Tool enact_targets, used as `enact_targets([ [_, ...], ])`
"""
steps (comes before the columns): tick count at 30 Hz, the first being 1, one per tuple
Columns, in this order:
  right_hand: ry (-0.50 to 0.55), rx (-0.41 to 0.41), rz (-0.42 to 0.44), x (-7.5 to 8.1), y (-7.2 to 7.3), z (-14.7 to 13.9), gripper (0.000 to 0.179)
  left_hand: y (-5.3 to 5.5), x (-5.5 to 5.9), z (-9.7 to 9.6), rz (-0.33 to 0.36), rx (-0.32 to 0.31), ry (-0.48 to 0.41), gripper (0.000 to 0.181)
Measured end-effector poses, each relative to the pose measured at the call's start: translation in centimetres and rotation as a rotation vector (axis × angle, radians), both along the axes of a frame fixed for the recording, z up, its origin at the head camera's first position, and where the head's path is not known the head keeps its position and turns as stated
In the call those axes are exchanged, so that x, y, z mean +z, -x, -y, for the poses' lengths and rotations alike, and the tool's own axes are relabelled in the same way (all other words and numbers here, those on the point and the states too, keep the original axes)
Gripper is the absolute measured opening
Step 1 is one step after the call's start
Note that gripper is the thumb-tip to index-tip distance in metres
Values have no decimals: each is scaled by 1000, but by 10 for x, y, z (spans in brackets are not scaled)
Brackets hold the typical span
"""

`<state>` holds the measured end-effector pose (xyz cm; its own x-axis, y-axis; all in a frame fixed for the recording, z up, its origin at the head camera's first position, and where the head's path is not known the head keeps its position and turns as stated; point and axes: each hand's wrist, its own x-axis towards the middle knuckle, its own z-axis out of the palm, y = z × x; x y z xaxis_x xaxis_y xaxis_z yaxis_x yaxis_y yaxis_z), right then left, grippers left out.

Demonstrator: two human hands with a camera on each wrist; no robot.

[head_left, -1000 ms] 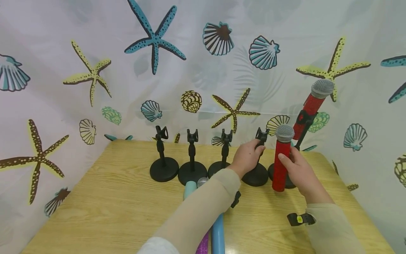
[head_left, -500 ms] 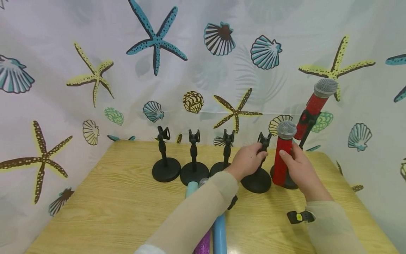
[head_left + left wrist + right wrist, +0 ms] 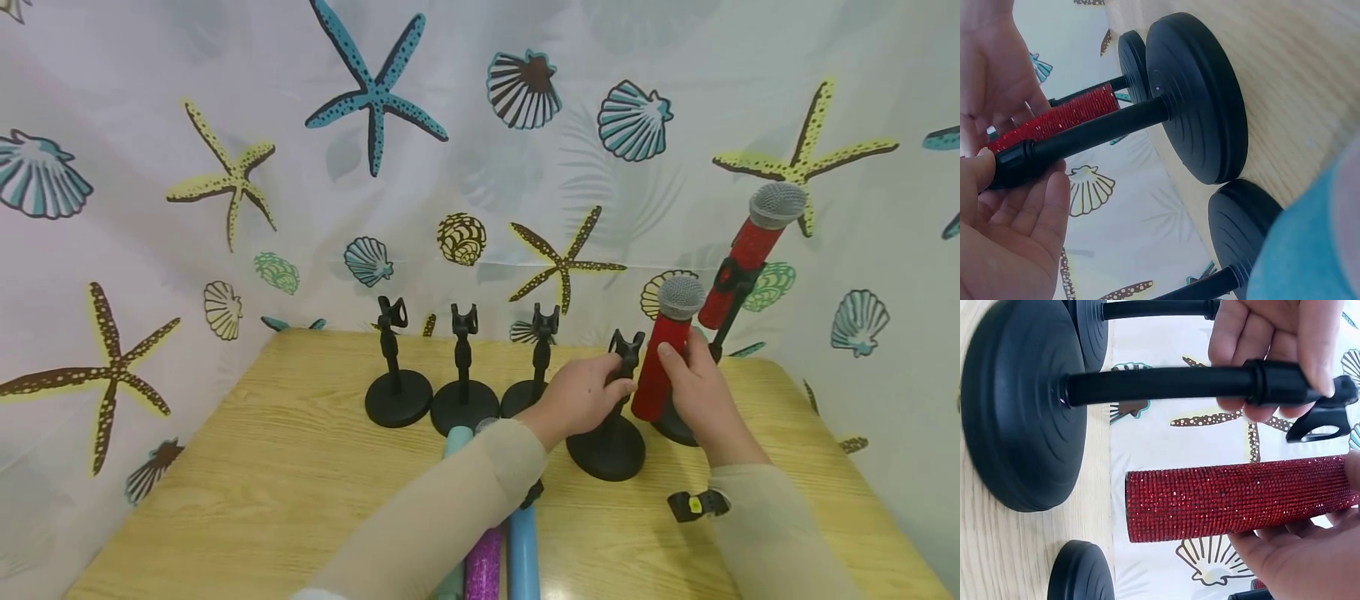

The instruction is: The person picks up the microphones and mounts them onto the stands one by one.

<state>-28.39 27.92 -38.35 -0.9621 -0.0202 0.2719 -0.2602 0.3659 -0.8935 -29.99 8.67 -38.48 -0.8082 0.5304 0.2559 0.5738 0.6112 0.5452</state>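
Observation:
My left hand [image 3: 581,396] grips the upper post of a black microphone stand [image 3: 606,446], just below its forked clip. In the right wrist view the thumb presses by the clip [image 3: 1325,419]. My right hand [image 3: 701,392] holds a red glittery microphone [image 3: 660,358] with a silver mesh head, tilted a little to the right, close beside that clip but apart from it. The right wrist view shows the microphone's lower end [image 3: 1172,506] free. Behind the right hand, another red microphone [image 3: 750,246] sits slanted in the clip of the rightmost stand, whose base is partly hidden.
To the left stand more black stands [image 3: 397,396] in a row, their clips unfilled. Near the table's [image 3: 262,483] front lie a purple microphone [image 3: 482,567], a blue one [image 3: 523,550] and a pale green one [image 3: 457,442], partly under my left sleeve. A patterned curtain [image 3: 480,167] rises behind.
My left hand has drawn the stand toward me, out of the row. My right hand has raised the red microphone slightly and tilted it beside the clip.

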Motion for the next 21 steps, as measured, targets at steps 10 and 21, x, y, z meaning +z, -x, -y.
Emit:
enact_targets([
  [10,99,171,61,4,10,10,65,-16,-1,12,23,-36,-23,16],
  [21,191,303,77,4,13,18,56,-26,-4,20,62,-76,-63,14],
])
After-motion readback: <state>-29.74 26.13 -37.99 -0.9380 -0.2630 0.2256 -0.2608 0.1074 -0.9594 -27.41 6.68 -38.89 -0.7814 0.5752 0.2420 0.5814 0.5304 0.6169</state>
